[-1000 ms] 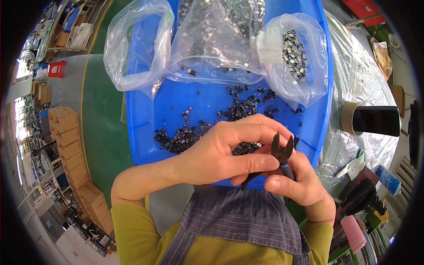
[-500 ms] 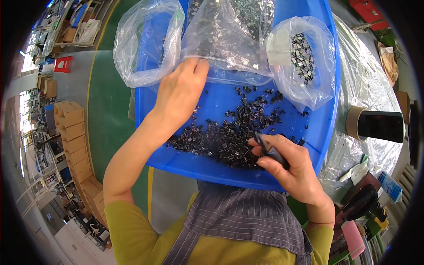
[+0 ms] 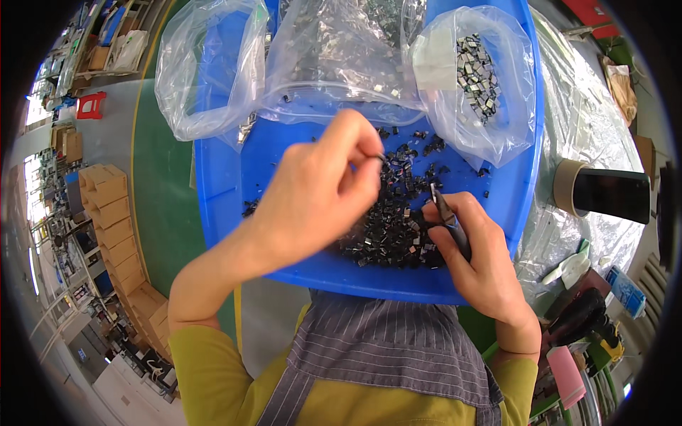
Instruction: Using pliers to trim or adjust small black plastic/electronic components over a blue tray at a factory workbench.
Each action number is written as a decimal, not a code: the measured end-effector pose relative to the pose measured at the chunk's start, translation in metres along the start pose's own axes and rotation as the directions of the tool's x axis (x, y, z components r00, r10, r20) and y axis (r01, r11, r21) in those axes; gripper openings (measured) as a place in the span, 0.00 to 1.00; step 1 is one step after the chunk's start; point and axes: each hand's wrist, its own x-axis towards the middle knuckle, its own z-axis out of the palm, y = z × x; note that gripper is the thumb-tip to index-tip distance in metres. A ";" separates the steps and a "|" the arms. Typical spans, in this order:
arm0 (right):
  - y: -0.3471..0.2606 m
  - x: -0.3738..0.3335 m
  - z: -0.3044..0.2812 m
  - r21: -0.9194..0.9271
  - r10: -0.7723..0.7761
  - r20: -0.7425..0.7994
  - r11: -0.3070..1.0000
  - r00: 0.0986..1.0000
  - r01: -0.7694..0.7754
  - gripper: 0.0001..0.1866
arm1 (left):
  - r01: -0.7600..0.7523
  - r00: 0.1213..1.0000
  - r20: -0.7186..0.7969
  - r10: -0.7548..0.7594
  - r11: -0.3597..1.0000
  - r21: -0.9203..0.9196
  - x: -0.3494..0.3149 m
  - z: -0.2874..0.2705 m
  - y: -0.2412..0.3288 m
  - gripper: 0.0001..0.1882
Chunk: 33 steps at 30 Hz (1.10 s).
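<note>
My left hand [image 3: 320, 184] is over the middle of a blue tray [image 3: 220, 181], thumb and forefinger pinched on a small black part [image 3: 381, 157]. The fingers hide most of that part. Closed round small dark pliers [image 3: 458, 231], my right hand [image 3: 479, 259] is low on the right, with the narrow tip pointing up and away from me. Between and below both hands lies a loose heap of small black parts with shiny metal faces [image 3: 387, 245]. My left forearm covers the heap's left side.
On the tray's far side lie a large clear bag of parts [image 3: 341, 57], an open clear bag [image 3: 170, 85] at left and another bag [image 3: 511, 106] with metallic pieces at right. Beyond the right rim are a tape roll [image 3: 566, 186] and a phone [image 3: 612, 195]. Cardboard boxes [image 3: 106, 206] stand left.
My left hand has left the large bag's near edge and come right and nearer, above the heap. My right hand shifted slightly right, still holding the pliers. Tray and bags appear slightly shifted left.
</note>
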 end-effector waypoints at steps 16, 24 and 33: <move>-0.005 0.009 0.010 -0.033 0.011 -0.004 0.999 1.000 -0.012 0.21 | -0.258 0.966 -0.072 0.248 0.928 -0.268 -0.017 0.020 0.002 0.18; -0.008 0.009 0.008 0.026 0.061 0.038 0.998 0.997 -0.062 0.21 | -0.355 0.933 -0.124 0.336 0.918 -0.178 -0.015 0.023 0.002 0.21; -0.003 0.009 0.009 -0.064 -0.021 -0.024 0.998 0.999 0.019 0.23 | 0.473 0.868 0.497 -0.029 0.355 -0.806 -0.002 0.003 0.001 0.16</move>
